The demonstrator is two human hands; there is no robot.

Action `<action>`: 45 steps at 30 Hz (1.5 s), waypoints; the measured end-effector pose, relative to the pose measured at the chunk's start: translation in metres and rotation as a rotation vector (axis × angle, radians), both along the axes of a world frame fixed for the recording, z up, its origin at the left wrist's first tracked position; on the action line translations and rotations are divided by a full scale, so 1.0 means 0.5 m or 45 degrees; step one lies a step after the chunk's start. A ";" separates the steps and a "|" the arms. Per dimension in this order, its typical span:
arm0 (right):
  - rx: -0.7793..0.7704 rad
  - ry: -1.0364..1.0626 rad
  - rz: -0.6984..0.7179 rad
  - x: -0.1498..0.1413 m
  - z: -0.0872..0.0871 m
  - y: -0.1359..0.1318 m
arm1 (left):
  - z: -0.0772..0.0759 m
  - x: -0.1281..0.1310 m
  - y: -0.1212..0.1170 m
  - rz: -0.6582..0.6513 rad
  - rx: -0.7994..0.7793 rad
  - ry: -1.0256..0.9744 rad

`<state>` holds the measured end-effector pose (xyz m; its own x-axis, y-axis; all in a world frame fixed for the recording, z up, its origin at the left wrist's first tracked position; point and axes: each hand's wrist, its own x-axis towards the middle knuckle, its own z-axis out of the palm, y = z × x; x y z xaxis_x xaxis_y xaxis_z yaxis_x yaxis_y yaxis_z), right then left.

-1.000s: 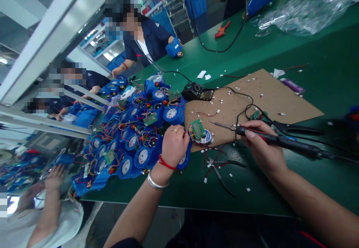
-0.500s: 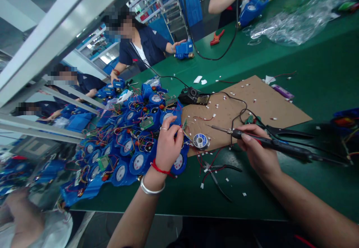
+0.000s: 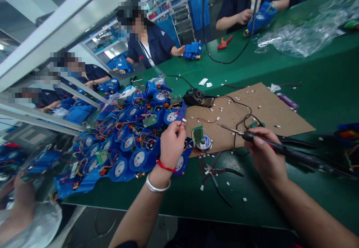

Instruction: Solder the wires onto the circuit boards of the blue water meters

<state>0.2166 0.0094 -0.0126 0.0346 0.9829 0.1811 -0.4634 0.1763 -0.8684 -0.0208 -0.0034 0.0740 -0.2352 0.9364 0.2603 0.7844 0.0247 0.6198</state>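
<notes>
My left hand is closed in a pinch on thin wires with a small white connector, just above a blue meter. A small green circuit board stands on edge beside it, over a spool of solder wire. My right hand grips a black soldering iron, whose metal tip points left toward the board over the cardboard sheet.
Many blue meters with coloured wires are heaped at the left of the green table. A black iron stand, black scissors and white scraps lie around. Co-workers across the table handle blue meters; clear plastic wrap lies far right.
My left hand has lifted slightly and now pinches the wires. The green board has turned on edge by the solder spool. The view has shifted.
</notes>
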 end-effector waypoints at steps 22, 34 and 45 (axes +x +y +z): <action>-0.377 -0.538 0.033 -0.239 -0.003 0.411 | 0.014 -0.001 -0.197 -0.391 0.066 -0.414; -0.351 -0.837 0.546 -0.254 -0.006 0.417 | -0.013 0.044 -0.168 -0.735 0.389 -0.022; 0.368 -1.918 0.472 -0.310 0.151 0.503 | -0.068 0.038 -0.178 -0.755 0.148 -0.061</action>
<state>0.0618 0.2607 0.0631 -0.5679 0.8231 0.0012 0.7066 0.4883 -0.5121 -0.0018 -0.0926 0.0399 0.3040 0.8777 0.3705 0.6150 -0.4778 0.6273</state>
